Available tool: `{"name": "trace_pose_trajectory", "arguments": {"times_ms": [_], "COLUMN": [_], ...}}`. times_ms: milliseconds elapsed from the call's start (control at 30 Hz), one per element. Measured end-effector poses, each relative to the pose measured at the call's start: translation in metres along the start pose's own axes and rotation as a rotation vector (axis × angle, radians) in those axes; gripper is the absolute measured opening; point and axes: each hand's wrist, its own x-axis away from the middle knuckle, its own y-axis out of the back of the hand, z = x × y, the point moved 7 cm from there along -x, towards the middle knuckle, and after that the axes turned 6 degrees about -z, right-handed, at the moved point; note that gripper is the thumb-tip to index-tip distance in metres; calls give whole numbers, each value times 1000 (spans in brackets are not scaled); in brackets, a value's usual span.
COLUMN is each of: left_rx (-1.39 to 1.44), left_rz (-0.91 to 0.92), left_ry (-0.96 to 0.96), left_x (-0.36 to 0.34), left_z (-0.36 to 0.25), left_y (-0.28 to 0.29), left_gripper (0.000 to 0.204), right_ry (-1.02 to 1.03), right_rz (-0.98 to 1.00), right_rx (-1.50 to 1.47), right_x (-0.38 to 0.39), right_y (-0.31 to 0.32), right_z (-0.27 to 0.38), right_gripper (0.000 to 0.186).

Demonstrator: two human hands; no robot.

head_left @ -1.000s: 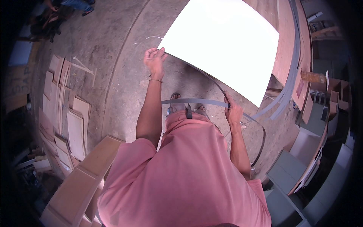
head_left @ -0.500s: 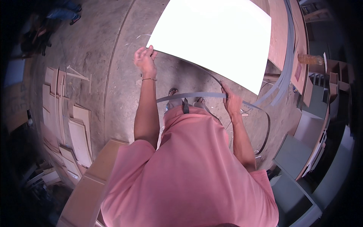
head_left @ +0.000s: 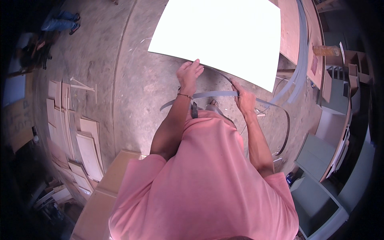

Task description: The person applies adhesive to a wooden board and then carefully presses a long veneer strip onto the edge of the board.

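Observation:
A bright white panel (head_left: 218, 36) lies in front of me, its near edge running down toward the right. A long grey strip of edge banding (head_left: 218, 94) follows that edge, peels off it toward my right hand and loops loosely across my waist. My left hand (head_left: 189, 75) is against the panel's near edge, fingers stretched and thumb on top. Closed around the strip, my right hand (head_left: 245, 100) keeps it bent away from the panel, close to the edge's right part. Its palm side is hidden.
Grey strips (head_left: 298, 76) hang beside a wooden board (head_left: 289, 48) at the right. Grey cabinet boxes (head_left: 316, 154) stand on the right. Offcut boards (head_left: 90, 154) lean at the left, near a brown box-like unit (head_left: 108, 180). Another person's legs (head_left: 60, 24) show far left.
My left hand has slid right along the panel's near edge, from its left corner toward my right hand. My right hand keeps its hold on the strip, nearly in place.

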Motion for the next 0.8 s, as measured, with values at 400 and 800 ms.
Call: {"name": "trace_pose_trajectory", "arguments": {"times_ms": [400,800], "left_rx": [-1,121], "left_rz": [-44,-106], "left_ry": [-98,-136], "left_x": [1,4], "left_z": [6,24], "left_y": [-4,0], "left_gripper": [29,33], "right_ry": [-25,-28], "right_rz": [34,52], "right_rx": [-16,-24], "right_x": [-8,-13], "right_y": [1,1], "right_z": [-5,-6], "right_gripper": [51,41]}}
